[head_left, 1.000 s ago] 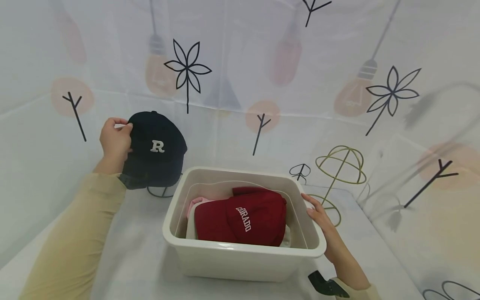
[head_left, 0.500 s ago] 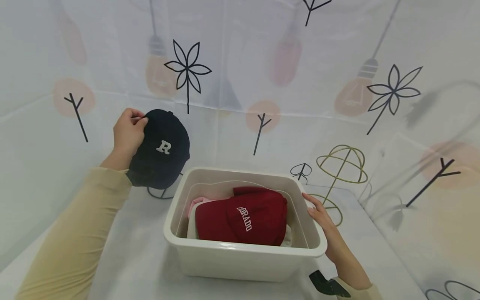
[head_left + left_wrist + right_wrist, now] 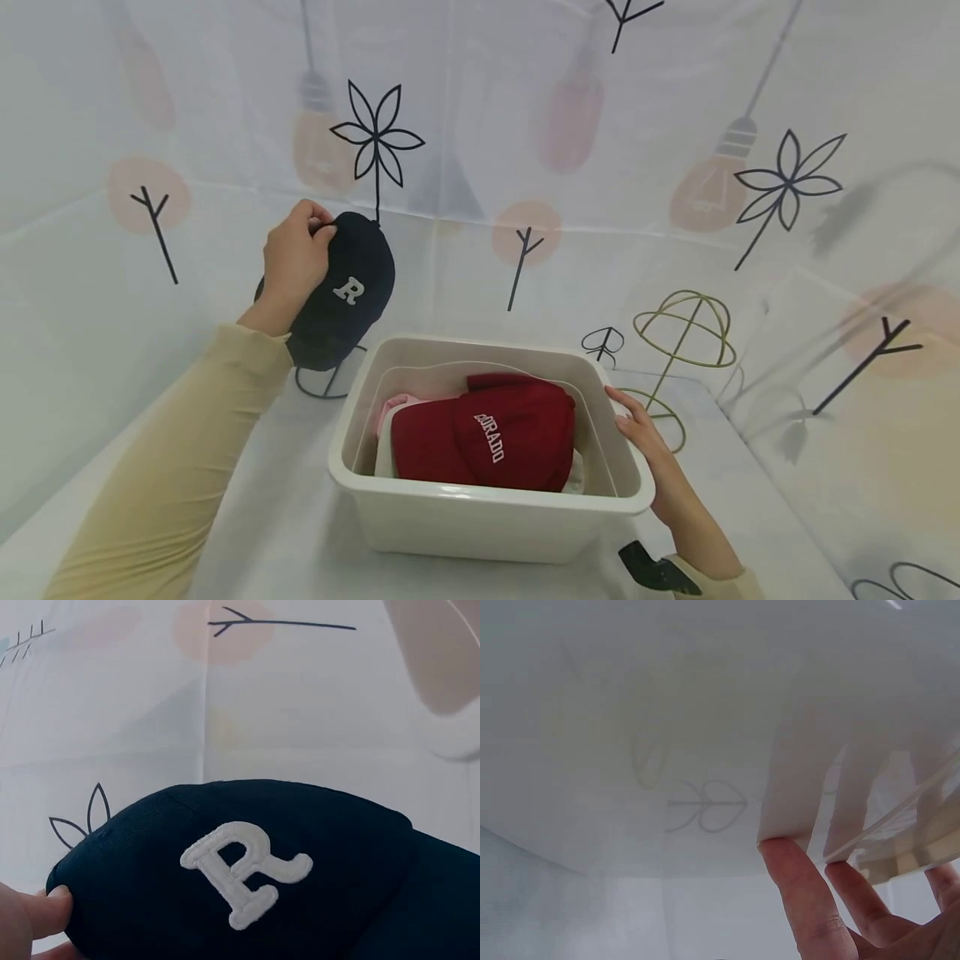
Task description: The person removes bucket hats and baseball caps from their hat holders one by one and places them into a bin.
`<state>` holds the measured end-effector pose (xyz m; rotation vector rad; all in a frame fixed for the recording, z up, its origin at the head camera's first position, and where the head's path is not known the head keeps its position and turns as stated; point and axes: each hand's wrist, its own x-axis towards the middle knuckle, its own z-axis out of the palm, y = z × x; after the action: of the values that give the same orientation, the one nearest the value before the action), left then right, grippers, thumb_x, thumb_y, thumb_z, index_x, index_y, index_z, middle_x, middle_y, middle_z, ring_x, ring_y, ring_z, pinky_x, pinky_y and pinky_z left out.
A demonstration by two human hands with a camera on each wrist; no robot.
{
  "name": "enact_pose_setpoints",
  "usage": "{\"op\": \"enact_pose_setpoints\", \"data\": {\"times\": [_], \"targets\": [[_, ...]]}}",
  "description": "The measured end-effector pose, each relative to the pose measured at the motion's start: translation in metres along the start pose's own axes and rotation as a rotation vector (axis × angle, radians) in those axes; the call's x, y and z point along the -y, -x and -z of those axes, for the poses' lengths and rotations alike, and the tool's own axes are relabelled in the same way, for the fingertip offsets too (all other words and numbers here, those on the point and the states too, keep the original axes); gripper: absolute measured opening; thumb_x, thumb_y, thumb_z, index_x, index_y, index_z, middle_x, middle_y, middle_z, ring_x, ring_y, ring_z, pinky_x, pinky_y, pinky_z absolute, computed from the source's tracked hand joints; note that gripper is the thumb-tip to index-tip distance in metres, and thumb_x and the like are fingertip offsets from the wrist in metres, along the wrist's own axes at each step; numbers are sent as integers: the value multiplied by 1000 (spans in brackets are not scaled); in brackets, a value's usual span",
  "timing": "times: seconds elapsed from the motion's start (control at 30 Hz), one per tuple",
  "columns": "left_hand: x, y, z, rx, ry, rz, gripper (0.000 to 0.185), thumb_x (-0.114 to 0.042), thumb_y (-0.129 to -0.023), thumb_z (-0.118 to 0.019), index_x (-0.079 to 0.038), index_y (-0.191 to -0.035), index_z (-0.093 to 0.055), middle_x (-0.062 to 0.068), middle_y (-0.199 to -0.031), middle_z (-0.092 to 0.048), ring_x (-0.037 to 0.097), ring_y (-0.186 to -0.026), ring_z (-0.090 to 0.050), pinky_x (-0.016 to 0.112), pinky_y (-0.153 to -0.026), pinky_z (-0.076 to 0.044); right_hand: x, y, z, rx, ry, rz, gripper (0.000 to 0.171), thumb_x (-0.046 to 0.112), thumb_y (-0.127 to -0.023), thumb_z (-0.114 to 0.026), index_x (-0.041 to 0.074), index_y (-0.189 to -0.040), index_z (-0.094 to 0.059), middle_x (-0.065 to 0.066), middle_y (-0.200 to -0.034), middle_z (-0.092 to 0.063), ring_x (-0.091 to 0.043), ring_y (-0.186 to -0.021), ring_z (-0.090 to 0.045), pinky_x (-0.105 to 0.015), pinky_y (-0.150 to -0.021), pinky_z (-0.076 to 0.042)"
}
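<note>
My left hand (image 3: 295, 257) pinches a dark navy baseball cap (image 3: 369, 260) by its edge, holding it up beside the bin's back left corner. A white letter R stands out on the cap's front (image 3: 142, 870) in the left wrist view. The white plastic bin (image 3: 480, 523) stands on the table. Inside it a red baseball cap (image 3: 423, 440) with white lettering lies on top of pink cloth (image 3: 396, 405) and something off-white (image 3: 385, 454). Against the bin's right end rests my right hand (image 3: 648, 437); its extended fingers (image 3: 802, 889) touch the outer wall.
A gold wire stand (image 3: 678, 327) with a domed top stands behind my right hand. Behind the navy cap shows a dark ring (image 3: 302, 387) with a spoke, partly hidden. White cloth (image 3: 255, 467) covers the table, and a printed curtain (image 3: 465, 275) hangs behind.
My left hand has moved right and slightly up with the navy cap, which has turned and come nearer the bin. The right hand, bin and red cap hold their places.
</note>
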<state>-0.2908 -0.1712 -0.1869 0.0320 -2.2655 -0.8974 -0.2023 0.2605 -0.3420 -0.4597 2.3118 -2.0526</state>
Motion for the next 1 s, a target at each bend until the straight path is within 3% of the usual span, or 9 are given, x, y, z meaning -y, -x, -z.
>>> {"op": "enact_pose_setpoints", "data": {"times": [0.2, 0.4, 0.5, 0.63, 0.83, 1.0], "targets": [[-9, -3, 6, -49, 17, -5, 17, -14, -98, -45, -3, -111, -48, 18, -114, -60, 35, -100, -55, 47, -86, -40, 1, 0, -1, 8, 23, -16, 46, 28, -101, -32, 16, -144, -23, -14, -137, -29, -16, -110, -49, -36, -82, -47], [-16, -7, 19, -79, 135, 37, 21, -19, -99, -42, -5, -115, -44, 18, -118, -59, 32, -99, -54, 41, -81, -41, 0, -1, -1, 12, 12, -9, 44, 28, -101, -32, 18, -143, -25, -10, -135, -31, -14, -110, -49, -35, -82, -48], [-20, -6, 25, -71, 185, 65, 23, -21, -99, -41, -7, -117, -42, 16, -121, -57, 29, -96, -52, 35, -76, -41, -2, -5, -3, 6, -96, 47, 37, 20, -101, -34, 23, -137, -38, -3, -129, -44, -12, -107, -53, -32, -81, -49], [-27, -3, 31, -41, 219, 62, 24, -23, -99, -41, -9, -118, -42, 16, -123, -56, 28, -97, -52, 35, -77, -43, -3, -10, -5, 6, -229, 119, 38, 9, -99, -34, 30, -125, -51, 4, -117, -58, -12, -102, -58, -29, -79, -51], [-37, 2, 33, 59, 329, 69, 18, -25, -99, -43, -16, -114, -44, 14, -124, -53, 25, -93, -53, 30, -69, -45, -2, -10, -5, 9, -230, 101, 37, 10, -100, -33, 30, -127, -49, 5, -117, -58, -13, -103, -58, -30, -80, -51], [-45, 8, 29, 137, 419, 22, 13, -22, -99, -44, -17, -111, -44, 13, -124, -53, 24, -95, -54, 30, -69, -45, -1, -10, -6, 5, -225, 101, 37, 10, -100, -33, 29, -127, -49, 6, -117, -57, -12, -104, -58, -29, -81, -51]]}}
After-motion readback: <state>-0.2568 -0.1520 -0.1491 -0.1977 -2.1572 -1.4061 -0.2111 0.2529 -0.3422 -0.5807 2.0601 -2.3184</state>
